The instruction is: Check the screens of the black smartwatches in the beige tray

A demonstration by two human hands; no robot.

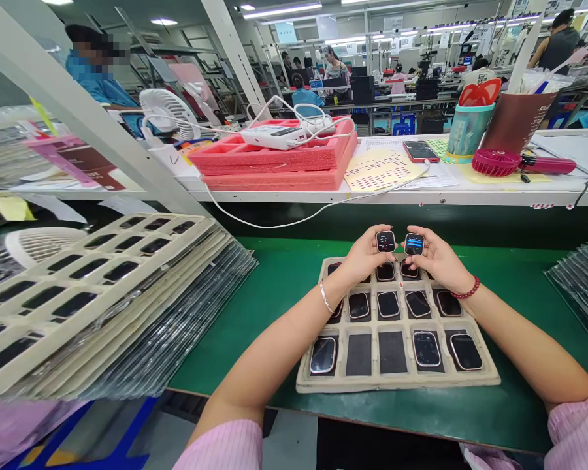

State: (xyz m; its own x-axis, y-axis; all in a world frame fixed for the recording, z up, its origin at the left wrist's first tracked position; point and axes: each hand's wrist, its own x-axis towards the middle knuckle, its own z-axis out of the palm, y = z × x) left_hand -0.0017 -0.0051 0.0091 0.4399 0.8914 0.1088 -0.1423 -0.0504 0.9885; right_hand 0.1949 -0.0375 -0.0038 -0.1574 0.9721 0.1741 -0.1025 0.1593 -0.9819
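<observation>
Leaning at the far left is a stack of trays (78,287), tilted against a shelf post, with dark little screens in its pockets. Right of it lies a green mat (274,287). On the mat sits a flat tray (396,382) with rows of pockets. Most pockets hold small watch bodies; two in the near row are bare.

The left hand (362,258) is up over the far edge of that tray. Its fingers are closed around a small watch (385,241) with a dark screen. A thin bracelet (326,298) is on that wrist.

Just beside it, the right hand (436,261) grips a second watch (414,243), and this one has a lit blue screen. The two watches are side by side, nearly touching. A red bead band (468,290) is on the right wrist.

Behind the hands, on a white shelf (470,189), are pink foam trays (279,160), a phone (420,151) and a pink fan (497,162). Far back, other people work at benches.
</observation>
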